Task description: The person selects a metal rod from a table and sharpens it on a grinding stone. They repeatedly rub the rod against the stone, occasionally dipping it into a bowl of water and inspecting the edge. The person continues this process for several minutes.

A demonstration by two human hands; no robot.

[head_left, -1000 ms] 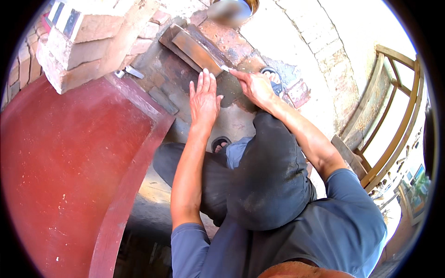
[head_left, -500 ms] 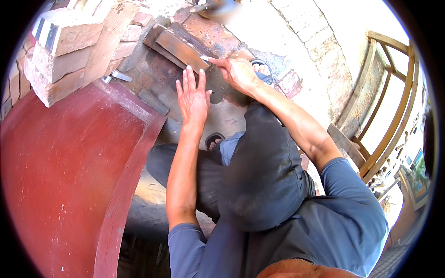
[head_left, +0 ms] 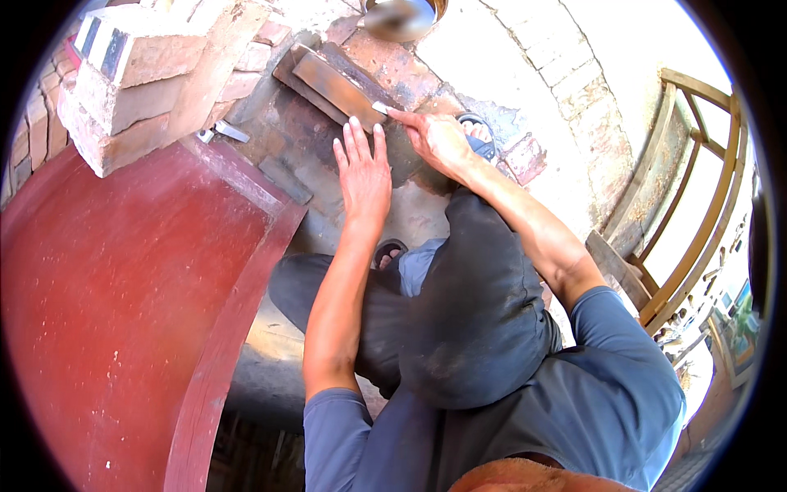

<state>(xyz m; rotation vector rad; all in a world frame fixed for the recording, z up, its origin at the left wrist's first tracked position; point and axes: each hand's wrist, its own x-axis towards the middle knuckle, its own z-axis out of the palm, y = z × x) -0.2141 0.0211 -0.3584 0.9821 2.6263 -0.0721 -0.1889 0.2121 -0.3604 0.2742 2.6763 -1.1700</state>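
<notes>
A flat rust-brown block lies slanted in a darker holder on the brick floor. My left hand is open, palm down, fingers spread, with its fingertips at the block's near edge; whether they touch it is unclear. My right hand is closed on a small tool with a pale, shiny blade, which is at the block's right end. The tool's handle is hidden in my fingers.
A brick pillar and red panel are at left, with metal pieces between. A blurred round container sits beyond the block. A wooden frame stands at right. My sandaled feet are on the floor.
The blade moved left along the block, then slightly back right. My left hand's fingertips shifted slightly with it, staying open near the block's edge. The view also shifted a little.
</notes>
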